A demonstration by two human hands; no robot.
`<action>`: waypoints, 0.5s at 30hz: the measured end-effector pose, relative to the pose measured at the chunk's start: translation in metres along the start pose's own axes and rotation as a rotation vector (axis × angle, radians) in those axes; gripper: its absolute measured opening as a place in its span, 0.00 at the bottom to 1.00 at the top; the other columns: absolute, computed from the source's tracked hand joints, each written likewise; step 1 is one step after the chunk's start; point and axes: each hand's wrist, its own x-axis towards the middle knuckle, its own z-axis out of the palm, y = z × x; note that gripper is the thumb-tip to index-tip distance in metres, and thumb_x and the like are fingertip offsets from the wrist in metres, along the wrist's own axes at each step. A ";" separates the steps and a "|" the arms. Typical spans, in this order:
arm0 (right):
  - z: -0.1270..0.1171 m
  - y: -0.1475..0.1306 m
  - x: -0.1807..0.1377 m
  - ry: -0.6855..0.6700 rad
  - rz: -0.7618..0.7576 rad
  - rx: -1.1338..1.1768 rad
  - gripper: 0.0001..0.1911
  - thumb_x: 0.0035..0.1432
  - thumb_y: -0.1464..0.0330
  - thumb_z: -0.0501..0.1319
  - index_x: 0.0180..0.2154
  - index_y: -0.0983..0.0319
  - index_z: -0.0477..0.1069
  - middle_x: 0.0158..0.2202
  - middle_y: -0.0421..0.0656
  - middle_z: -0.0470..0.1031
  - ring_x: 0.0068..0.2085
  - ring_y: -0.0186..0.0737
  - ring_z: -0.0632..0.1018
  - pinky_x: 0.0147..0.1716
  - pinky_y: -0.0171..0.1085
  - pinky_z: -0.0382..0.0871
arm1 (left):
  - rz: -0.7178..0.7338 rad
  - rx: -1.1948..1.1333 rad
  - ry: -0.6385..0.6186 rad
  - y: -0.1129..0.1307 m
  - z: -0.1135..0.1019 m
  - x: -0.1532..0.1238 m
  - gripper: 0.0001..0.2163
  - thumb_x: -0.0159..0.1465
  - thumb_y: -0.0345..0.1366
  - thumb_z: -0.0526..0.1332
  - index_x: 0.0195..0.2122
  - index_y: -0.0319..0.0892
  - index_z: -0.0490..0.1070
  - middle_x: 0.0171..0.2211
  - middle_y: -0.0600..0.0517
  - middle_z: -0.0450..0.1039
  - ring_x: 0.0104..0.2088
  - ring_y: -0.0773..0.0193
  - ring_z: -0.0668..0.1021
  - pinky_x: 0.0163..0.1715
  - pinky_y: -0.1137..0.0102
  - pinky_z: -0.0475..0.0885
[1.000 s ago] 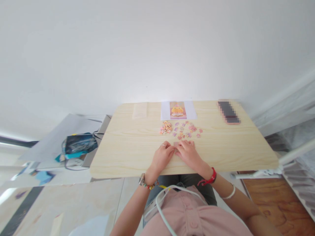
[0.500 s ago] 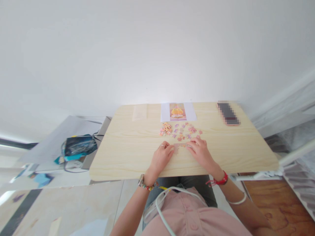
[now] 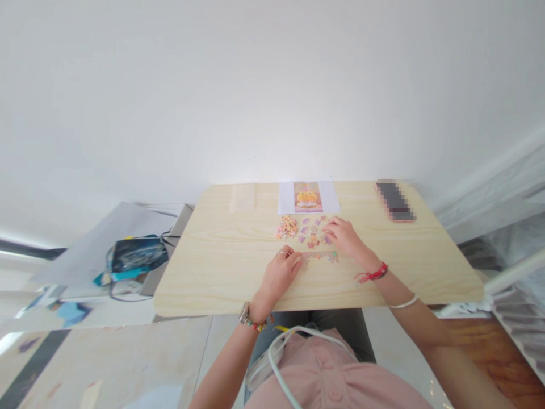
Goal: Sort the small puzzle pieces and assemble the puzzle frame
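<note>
A narrow strip of joined jigsaw pieces point(image 3: 327, 257) lies near the front of the table. My left hand point(image 3: 279, 274) rests at its left end, thumb and curled fingers closed on the edge. Beyond the strip, my right hand point(image 3: 347, 238) reaches over a spread of loose jigsaw pieces point(image 3: 314, 232), mostly pink and purple. Its fingers are slightly apart with their tips among the pieces, and some pieces are hidden under them. Left of the spread is a denser pile of jigsaw pieces point(image 3: 287, 227). Behind both lies a paper sheet with a printed picture point(image 3: 308, 197) of a yellow-orange figure.
The wooden table point(image 3: 204, 267) stands against a white wall. A phone point(image 3: 395, 201), blurred out, lies at the back right. A clear plastic sheet or bag point(image 3: 242, 197) is at the back left. A dark bag point(image 3: 140, 253) sits on a surface beyond the left edge.
My right hand has left the strip's right end and moved up to the loose pieces, uncovering that end. My left hand stays at the strip's left end.
</note>
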 end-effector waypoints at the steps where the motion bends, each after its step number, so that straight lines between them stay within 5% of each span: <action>1: 0.001 0.001 0.006 -0.018 -0.021 -0.009 0.08 0.54 0.73 0.56 0.35 0.61 0.72 0.37 0.44 0.70 0.41 0.39 0.70 0.40 0.39 0.59 | -0.001 -0.002 0.001 0.000 0.000 0.000 0.08 0.60 0.32 0.52 0.39 0.43 0.68 0.35 0.50 0.64 0.34 0.66 0.71 0.35 0.71 0.69; 15: 0.003 -0.005 0.036 -0.222 -0.127 -0.219 0.05 0.56 0.70 0.57 0.33 0.65 0.68 0.38 0.47 0.67 0.41 0.42 0.68 0.38 0.39 0.56 | 0.003 -0.035 0.013 0.000 -0.002 -0.001 0.08 0.60 0.31 0.52 0.38 0.43 0.69 0.34 0.50 0.65 0.34 0.66 0.71 0.35 0.71 0.69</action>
